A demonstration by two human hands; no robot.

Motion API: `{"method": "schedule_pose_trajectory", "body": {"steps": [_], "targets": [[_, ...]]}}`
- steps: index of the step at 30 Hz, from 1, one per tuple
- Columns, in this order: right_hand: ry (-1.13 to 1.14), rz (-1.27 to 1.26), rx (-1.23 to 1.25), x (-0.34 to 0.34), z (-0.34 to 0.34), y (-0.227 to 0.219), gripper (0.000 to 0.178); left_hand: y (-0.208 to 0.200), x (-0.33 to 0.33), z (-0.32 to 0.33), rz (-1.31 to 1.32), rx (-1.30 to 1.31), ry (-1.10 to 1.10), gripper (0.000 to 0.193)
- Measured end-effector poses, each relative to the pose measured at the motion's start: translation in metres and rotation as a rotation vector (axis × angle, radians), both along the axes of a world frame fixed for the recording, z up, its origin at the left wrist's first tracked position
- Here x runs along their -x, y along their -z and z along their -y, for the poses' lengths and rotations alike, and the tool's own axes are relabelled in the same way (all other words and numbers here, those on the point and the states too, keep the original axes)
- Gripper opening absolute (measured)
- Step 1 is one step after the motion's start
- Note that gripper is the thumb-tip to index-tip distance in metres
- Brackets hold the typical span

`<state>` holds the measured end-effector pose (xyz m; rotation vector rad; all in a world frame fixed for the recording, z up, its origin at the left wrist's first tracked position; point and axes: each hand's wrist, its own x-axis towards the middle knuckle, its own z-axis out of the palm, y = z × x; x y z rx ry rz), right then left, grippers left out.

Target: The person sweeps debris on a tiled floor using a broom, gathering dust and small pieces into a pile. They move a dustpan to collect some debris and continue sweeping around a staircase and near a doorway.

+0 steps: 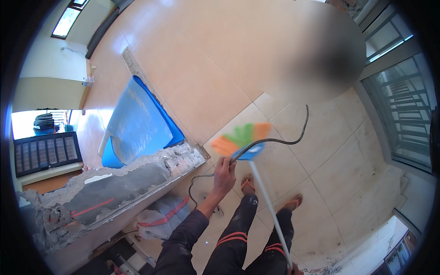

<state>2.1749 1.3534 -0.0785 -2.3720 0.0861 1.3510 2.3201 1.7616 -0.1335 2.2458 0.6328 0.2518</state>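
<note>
My left hand (224, 175) is closed around a dark, bent cable (279, 141). One end of it curves up to the right over the tiles, and the rest loops down past my wrist. My right hand (295, 270), at the lower edge and mostly cut off, grips the pale handle of a broom (269, 201). The broom's blue head and its orange and green bristles (242, 137) are smeared by motion, low over the floor just beyond the cable. My sandalled feet (247, 183) stand on the tiles close to the broom handle.
A broken low wall (137, 183) with a rough top runs along the left. Behind it lies a folded blue sheet (142, 121); in front sits a white sack (165, 215) with a red stripe. Glass doors (401, 110) stand at right. A blurred patch hides the upper right.
</note>
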Motion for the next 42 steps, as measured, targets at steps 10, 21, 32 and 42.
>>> {"method": "schedule_pose_trajectory", "body": {"steps": [10,21,32,42], "targets": [[-0.682,0.283,0.044,-0.085,-0.090,0.048,0.042,0.034,0.055,-0.059,-0.055,-0.257,-0.082,0.018],[-0.378,0.223,0.425,0.006,0.178,-0.176,0.038,0.023,0.035,-0.065,-0.062,-0.383,-0.233,0.020],[-0.676,0.492,0.168,-0.098,0.028,-0.019,0.046,0.005,0.064,-0.076,0.291,-0.110,-0.791,0.030],[-0.590,0.334,0.534,-0.140,0.095,-0.096,0.052,0.030,0.057,-0.125,-0.221,-0.405,-0.839,0.022]]}}
